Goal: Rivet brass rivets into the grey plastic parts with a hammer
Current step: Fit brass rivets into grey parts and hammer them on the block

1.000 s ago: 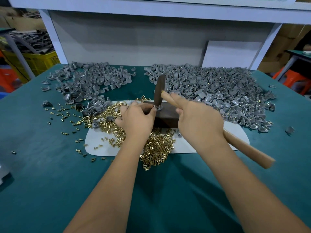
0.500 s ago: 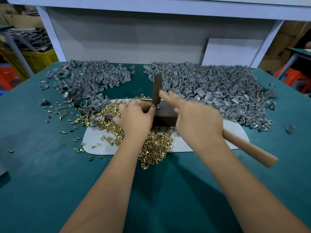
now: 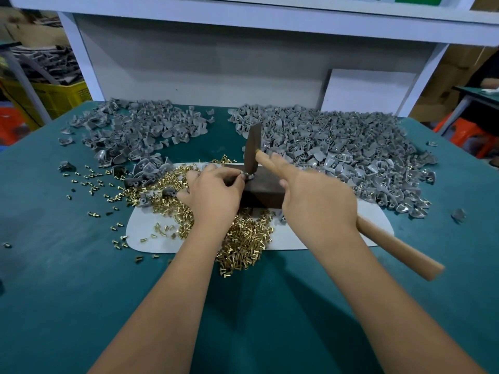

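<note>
On the far left of the green table [image 3: 67, 279] lies one heap of grey plastic parts [image 3: 140, 130], with loose brass rivets [image 3: 243, 238] scattered and piled across the white mat [image 3: 151, 236] nearer the person. The left hand [image 3: 213, 195] pinches a single grey part [image 3: 249, 176] between thumb and fingertips, pressing it onto the top of the dark block [image 3: 266, 193]; whether a rivet sits in it cannot be seen. The hammer [image 3: 253, 149] stands with its head right at that part, whether touching it or just above cannot be told. The right hand [image 3: 318, 209] is wrapped round the wooden handle close to the head, index finger laid along it, the handle's end sticking out behind. To the right spreads the larger heap of parts [image 3: 337, 157]. The step seems to be driving the rivet home: it would go best with short, square taps, the part held flat on the block and the pinching fingertips kept clear of the hammer face
</note>
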### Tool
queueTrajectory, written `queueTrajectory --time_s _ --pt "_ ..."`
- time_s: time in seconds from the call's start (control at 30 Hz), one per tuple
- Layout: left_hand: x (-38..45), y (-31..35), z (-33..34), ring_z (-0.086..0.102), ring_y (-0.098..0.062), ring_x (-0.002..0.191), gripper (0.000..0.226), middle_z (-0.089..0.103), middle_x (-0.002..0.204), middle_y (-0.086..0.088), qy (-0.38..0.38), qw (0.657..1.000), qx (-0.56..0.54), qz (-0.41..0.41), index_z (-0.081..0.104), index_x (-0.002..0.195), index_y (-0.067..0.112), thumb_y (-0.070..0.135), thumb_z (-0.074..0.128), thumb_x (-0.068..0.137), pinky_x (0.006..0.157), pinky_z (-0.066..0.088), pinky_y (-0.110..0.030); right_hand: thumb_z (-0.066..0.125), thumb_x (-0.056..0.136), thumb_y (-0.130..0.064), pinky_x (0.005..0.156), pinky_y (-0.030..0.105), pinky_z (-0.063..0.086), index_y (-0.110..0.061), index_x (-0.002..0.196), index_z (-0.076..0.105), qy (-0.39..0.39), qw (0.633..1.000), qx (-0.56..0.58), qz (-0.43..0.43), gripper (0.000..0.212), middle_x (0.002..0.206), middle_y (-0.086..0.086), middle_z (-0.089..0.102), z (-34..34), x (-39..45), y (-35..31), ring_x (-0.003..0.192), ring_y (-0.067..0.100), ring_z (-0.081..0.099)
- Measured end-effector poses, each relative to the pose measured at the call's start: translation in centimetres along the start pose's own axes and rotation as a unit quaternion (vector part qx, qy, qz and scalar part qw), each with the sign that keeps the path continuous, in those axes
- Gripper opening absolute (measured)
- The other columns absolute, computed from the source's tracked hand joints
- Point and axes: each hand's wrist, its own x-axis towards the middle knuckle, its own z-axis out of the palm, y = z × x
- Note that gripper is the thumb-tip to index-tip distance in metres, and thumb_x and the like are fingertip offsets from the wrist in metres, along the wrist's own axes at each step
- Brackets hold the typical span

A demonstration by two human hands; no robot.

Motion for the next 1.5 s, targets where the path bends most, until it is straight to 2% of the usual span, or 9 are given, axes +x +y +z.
queueTrajectory --time_s 0.1,0.2,0.4,0.57,0.77,1.03,1.23,1.4,1.5 --pt "-0.1 -0.1 0.1 0.033 -0.020 0.109 0.013 0.060 0.098 0.012 0.007 1.000 0.002 0.006 0.076 0.093 0.034 0.041 0.067 0.089 0.092 0.028 -0.042 0.053 0.092 -0.025 0.042 0.023 0.012 -0.050 0.140 0.027 0.021 0.999 0.008 0.026 0.061 0.071 -0.001 0.050 -0.6 0.5 0.2 0.051 0.021 0.036" --pt "0.1 -0.2 0.1 0.034 -0.021 0.109 0.012 0.057 0.095 0.010 0.000 1.000 -0.017 0.003 0.076 0.093 0.033 0.040 0.067 0.089 0.098 0.034 -0.047 0.053 0.091 -0.026 0.044 0.026 0.015 -0.051 0.141 0.026 0.005 1.000 -0.001 -0.005 0.062 0.080 0.001 0.060 -0.2 0.2 0.1 0.057 0.025 0.054" --pt "-0.1 -0.1 0.4 0.024 -0.012 0.094 0.016 0.055 0.090 0.015 0.022 0.999 0.035 0.026 0.076 0.095 0.035 0.043 0.063 0.091 0.075 0.016 -0.036 0.058 0.088 -0.022 0.044 0.022 0.006 -0.050 0.141 0.031 0.016 1.000 -0.011 0.013 0.065 0.077 0.002 0.057 -0.3 -0.1 -0.8 0.053 0.027 0.051" --pt "-0.1 -0.1 0.5 0.021 -0.010 0.092 0.014 0.056 0.092 0.015 0.020 0.999 0.047 0.016 0.075 0.096 0.036 0.043 0.063 0.091 0.074 0.014 -0.036 0.058 0.088 -0.021 0.043 0.022 0.007 -0.048 0.141 0.033 0.025 0.999 -0.027 0.021 0.064 0.078 0.001 0.059 0.0 0.0 -1.0 0.051 0.025 0.041" --pt "-0.1 0.0 0.4 0.028 -0.014 0.098 0.012 0.059 0.095 0.015 0.022 0.998 0.056 0.020 0.075 0.093 0.036 0.041 0.063 0.091 0.069 0.009 -0.034 0.052 0.092 -0.022 0.043 0.024 0.010 -0.049 0.143 0.024 0.022 1.000 -0.017 -0.010 0.064 0.085 0.001 0.060 0.7 0.1 -0.4 0.064 0.027 0.059" --pt "0.2 -0.4 -0.1 0.036 -0.021 0.105 0.010 0.052 0.080 0.016 -0.033 0.997 -0.067 0.030 0.074 0.090 0.032 0.034 0.064 0.091 0.091 0.030 -0.039 0.044 0.099 -0.026 0.045 0.025 0.017 -0.042 0.140 0.035 0.025 0.989 0.062 0.135 0.045 0.100 0.003 0.050 2.4 1.4 3.1 0.055 0.019 0.036" --pt "0.2 -0.2 -0.3 0.030 -0.013 0.101 0.013 0.052 0.083 0.018 -0.057 0.993 -0.098 0.005 0.068 0.079 0.037 0.034 0.065 0.090 0.090 0.026 -0.037 0.046 0.096 -0.021 0.055 0.033 0.028 -0.017 0.108 0.053 -0.048 0.977 0.086 0.189 0.014 0.090 0.011 0.064 4.8 0.5 5.6 0.071 0.031 0.048" --pt "0.1 -0.2 -0.4 0.030 -0.011 0.101 0.011 0.054 0.085 0.018 -0.061 0.993 -0.104 0.002 0.070 0.082 0.036 0.035 0.064 0.091 0.084 0.019 -0.034 0.048 0.089 -0.020 0.056 0.030 0.033 -0.013 0.092 0.063 -0.111 0.967 0.082 0.214 0.016 0.077 0.009 0.060 5.0 0.3 6.1 0.069 0.031 0.049" --pt "0.1 -0.2 -0.4 0.031 -0.013 0.101 0.008 0.049 0.079 0.016 -0.057 0.996 -0.062 0.016 0.070 0.087 0.036 0.038 0.064 0.091 0.084 0.022 -0.034 0.052 0.090 -0.026 0.076 0.037 0.039 -0.011 0.097 0.069 -0.078 0.980 0.014 0.185 0.024 0.098 0.013 0.057 4.7 0.4 5.6 0.095 0.033 0.050"
